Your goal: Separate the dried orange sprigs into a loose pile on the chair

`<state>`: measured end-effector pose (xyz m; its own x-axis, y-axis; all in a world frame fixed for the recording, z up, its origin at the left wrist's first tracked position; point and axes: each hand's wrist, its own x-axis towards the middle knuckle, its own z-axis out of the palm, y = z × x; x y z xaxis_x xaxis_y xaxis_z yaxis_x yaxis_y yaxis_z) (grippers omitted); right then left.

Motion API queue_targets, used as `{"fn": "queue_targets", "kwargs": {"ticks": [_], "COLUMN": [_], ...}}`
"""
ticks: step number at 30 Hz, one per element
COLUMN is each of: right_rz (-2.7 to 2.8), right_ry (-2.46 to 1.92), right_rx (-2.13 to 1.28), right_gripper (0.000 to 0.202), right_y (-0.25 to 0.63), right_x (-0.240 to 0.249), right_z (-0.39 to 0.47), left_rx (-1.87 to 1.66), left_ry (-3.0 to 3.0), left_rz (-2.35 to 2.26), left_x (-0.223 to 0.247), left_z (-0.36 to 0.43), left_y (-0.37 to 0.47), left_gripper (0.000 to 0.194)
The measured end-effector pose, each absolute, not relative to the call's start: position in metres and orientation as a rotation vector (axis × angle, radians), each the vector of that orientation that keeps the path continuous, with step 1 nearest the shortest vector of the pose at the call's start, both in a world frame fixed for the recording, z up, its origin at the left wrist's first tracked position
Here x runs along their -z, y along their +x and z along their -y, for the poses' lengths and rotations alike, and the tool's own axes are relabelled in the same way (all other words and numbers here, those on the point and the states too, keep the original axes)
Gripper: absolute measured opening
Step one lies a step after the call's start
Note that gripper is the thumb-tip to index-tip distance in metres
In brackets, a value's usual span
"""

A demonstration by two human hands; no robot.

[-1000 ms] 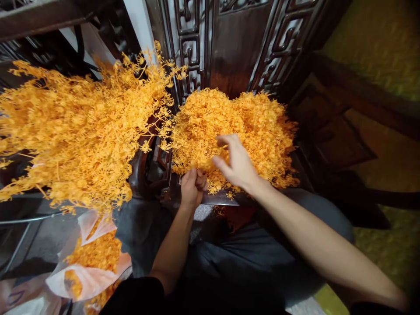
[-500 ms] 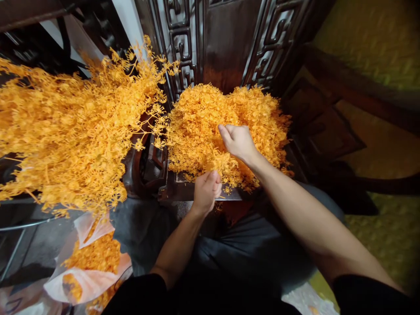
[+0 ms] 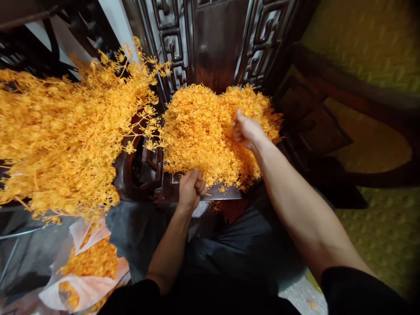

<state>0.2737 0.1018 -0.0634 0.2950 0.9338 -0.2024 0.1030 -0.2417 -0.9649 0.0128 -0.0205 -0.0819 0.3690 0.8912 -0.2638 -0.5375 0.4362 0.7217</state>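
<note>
Watching from a distance through the head camera, I note a heaped pile of yellow flowers (image 3: 193, 127) in the middle of the scene, on a dark wooden seat (image 3: 172, 192). The far side of the pile lies against a carved chair back (image 3: 221, 48). Its top shows two humps, left and right.

Left hand (image 3: 190, 190): at the near edge of the pile, over the front of the seat. Fingers clenched, knuckles up, blossoms just beyond the fist. Whether stems are inside it, I cannot tell.

Right hand (image 3: 248, 129): farther off, over the right part of the pile. Thumb raised, fingers bent and turned to the left, a little blurred. I cannot tell whether they grasp any blossoms.

Left of the seat: a larger, looser bunch (image 3: 65, 135), spreading to the edge of the view, some sprigs reaching toward the pile. Between the two, a curved armrest (image 3: 123, 179).

Near left: a pale plastic bag (image 3: 98, 285) with more orange-yellow bits showing, and a thin metal rod (image 3: 22, 235) beyond it.

Nearest me: dark trousers (image 3: 236, 249) and a black sleeve (image 3: 354, 291) on the right arm. Far right: a yellow patterned surface (image 3: 370, 39).
</note>
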Motion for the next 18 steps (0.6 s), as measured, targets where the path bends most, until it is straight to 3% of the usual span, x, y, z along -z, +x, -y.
{"fn": "queue_targets", "kwargs": {"ticks": [3,5,7,14,18], "right_rz": [0.643,0.609,0.624,0.787,0.812], "right_ry": [-1.365,-1.278,-1.246,-1.239,-1.335], "right_rx": [-1.467,-1.501,-1.47,-1.307,-1.281], "right_gripper": [0.009,0.03,0.039,0.021,0.037], "right_y": [0.25,0.243,0.243,0.248,0.243], "right_x": [0.05,0.045,0.044,0.048,0.045], "right_z": [-0.089,-0.082,-0.078,-0.074,-0.076], "left_rx": [-1.022,-1.015,-1.013,-1.036,-1.036], "left_ry": [0.552,0.542,0.535,0.534,0.53], "left_rz": [-0.663,-0.649,-0.646,-0.621,-0.624], "left_x": [0.083,0.084,0.084,0.082,0.082], "left_z": [0.011,0.01,0.01,0.009,0.007], "left_y": [0.008,0.006,0.005,0.0,-0.002], "left_gripper": [0.045,0.045,0.044,0.041,0.042]}}
